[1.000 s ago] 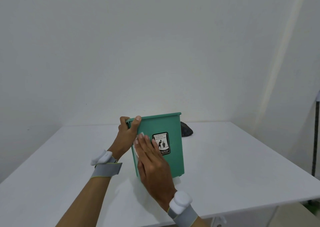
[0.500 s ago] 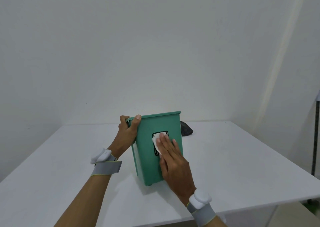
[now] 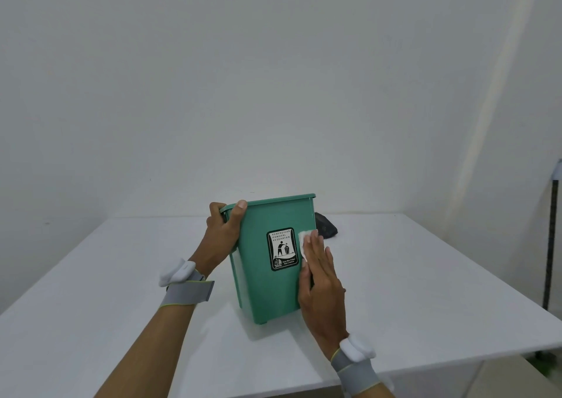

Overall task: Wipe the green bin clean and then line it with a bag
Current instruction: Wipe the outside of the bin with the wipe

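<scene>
Near the worktop's far edge, the rigid, seemingly light green plastic bin tilted; left hand clamped its rim, right hand flat, pressing a white cloth against it.

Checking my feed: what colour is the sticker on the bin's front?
Black with white print, on the green bin; the sticker shows best in the head view.

The right hand covers most of the white cloth. The green bin hides part of the dark object behind it, too unclear to name. Sticker's smallest print is unreadable.
</scene>
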The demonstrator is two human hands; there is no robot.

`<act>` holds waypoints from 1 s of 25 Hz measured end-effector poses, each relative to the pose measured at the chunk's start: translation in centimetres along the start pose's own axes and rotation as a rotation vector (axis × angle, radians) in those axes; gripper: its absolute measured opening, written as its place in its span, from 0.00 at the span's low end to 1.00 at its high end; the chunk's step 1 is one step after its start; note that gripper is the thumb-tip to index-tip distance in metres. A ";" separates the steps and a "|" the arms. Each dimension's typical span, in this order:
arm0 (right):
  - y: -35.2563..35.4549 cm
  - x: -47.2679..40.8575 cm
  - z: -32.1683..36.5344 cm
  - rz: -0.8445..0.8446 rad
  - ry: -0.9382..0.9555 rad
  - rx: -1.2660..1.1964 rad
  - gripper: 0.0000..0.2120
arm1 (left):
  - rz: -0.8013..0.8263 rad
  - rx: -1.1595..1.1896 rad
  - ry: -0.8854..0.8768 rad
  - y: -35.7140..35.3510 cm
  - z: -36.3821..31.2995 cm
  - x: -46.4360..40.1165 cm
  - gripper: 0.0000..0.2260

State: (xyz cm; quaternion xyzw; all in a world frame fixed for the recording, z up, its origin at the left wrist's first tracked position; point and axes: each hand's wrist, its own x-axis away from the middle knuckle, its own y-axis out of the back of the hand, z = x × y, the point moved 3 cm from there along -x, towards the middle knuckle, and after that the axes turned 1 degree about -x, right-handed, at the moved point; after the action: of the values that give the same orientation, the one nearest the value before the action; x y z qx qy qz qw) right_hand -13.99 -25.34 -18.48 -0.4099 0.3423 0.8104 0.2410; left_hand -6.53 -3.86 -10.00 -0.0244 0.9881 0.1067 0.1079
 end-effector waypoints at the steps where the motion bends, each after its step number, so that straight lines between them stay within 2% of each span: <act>1: -0.3 0.1 0.4 0.000 0.008 -0.002 0.24 | -0.002 -0.004 0.004 0.0 0.1 -0.1 0.45; 4: -1.4 0.9 2.1 0.044 0.099 0.018 0.24 | -0.013 -0.022 0.012 0.2 0.4 -0.1 0.46; 7: -2.4 1.8 3.6 0.077 0.163 0.028 0.24 | -0.022 -0.033 0.025 0.4 0.5 -0.1 0.52; 12: -2.6 2.8 5.0 0.118 0.257 0.055 0.23 | -0.038 -0.049 0.008 0.1 0.5 -0.4 0.45; 17: -3.4 4.8 7.0 0.222 0.429 0.067 0.22 | -0.053 -0.053 -0.001 0.0 0.2 -0.2 0.46; 21: -2.7 4.9 6.2 0.221 0.424 0.060 0.23 | -0.052 -0.064 -0.006 -0.3 0.1 -0.2 0.46; 25: -1.2 4.6 3.5 0.207 0.317 0.061 0.23 | -0.041 -0.042 0.022 -0.4 0.5 -0.7 0.45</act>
State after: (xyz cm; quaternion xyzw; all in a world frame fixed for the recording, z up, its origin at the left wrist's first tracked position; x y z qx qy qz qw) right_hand -17.46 -21.46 -21.25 -0.4876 0.4408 0.7452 0.1119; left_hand -5.76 -4.09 -10.36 -0.0483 0.9861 0.1250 0.0984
